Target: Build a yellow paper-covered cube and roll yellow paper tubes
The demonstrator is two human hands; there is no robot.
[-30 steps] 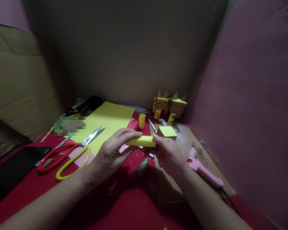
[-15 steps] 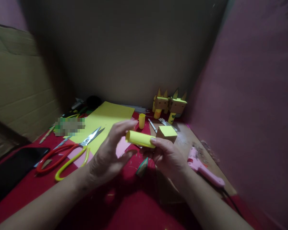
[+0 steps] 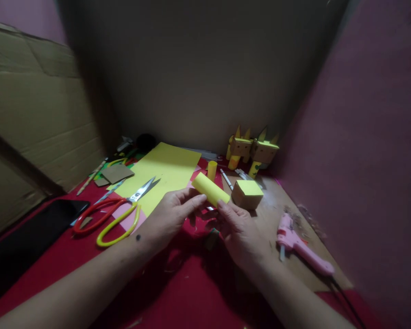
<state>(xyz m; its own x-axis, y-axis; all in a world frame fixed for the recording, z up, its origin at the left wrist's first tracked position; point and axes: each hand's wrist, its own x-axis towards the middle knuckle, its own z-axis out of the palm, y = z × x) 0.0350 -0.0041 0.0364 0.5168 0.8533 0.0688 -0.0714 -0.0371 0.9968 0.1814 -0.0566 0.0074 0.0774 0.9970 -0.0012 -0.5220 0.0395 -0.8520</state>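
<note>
A yellow paper tube is held up over the red cloth, tilted with its left end higher. My right hand pinches its lower right end between thumb and fingers. My left hand has its thumb against the tube's near left side, the fingers partly hidden behind. Just beyond my right hand sits a small cardboard box with a yellow top. A shorter yellow tube stands upright behind the held one. Scissors with red and yellow handles lie left of my left hand.
A pink glue gun lies on a cardboard sheet at right, its cord trailing forward. Two cardboard figures stand at the back. Yellow paper, cardboard pieces and a dark phone-like slab occupy the left.
My left hand has closed from spread fingers onto the tube. The tube has tilted, its right end dropping. The camera view has shifted slightly left.
</note>
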